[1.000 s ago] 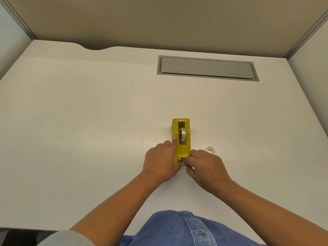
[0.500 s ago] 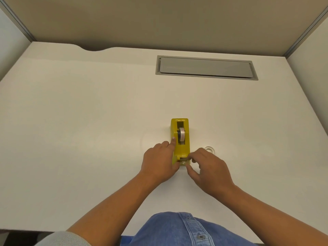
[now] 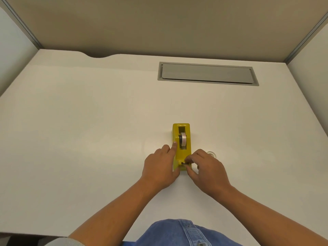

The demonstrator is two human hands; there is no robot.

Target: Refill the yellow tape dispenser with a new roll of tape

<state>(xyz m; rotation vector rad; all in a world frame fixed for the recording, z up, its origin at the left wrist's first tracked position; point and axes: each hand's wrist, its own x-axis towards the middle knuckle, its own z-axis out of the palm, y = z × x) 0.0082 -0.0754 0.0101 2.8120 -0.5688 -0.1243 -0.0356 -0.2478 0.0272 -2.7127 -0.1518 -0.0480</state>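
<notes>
The yellow tape dispenser [image 3: 181, 132] stands lengthwise on the white desk [image 3: 88, 139], with a roll of tape [image 3: 183, 139] seated in its slot. My left hand [image 3: 159, 167] grips the dispenser's left side, index finger along the top edge. My right hand [image 3: 207, 169] pinches at the cutter end nearest me, thumb and forefinger closed at the blade; whether tape is between them is hidden. A small clear ring, the empty tape core [image 3: 211, 154], lies on the desk just right of the dispenser, partly behind my right hand.
A grey cable-tray lid [image 3: 207, 73] is set into the desk at the back. Beige partition walls enclose the desk at the back and on both sides. A curved notch cuts the desk's far left edge.
My right hand's fingers have shifted slightly at the cutter end, thumb and forefinger now closing at the blade. The left hand and dispenser have stayed put.
</notes>
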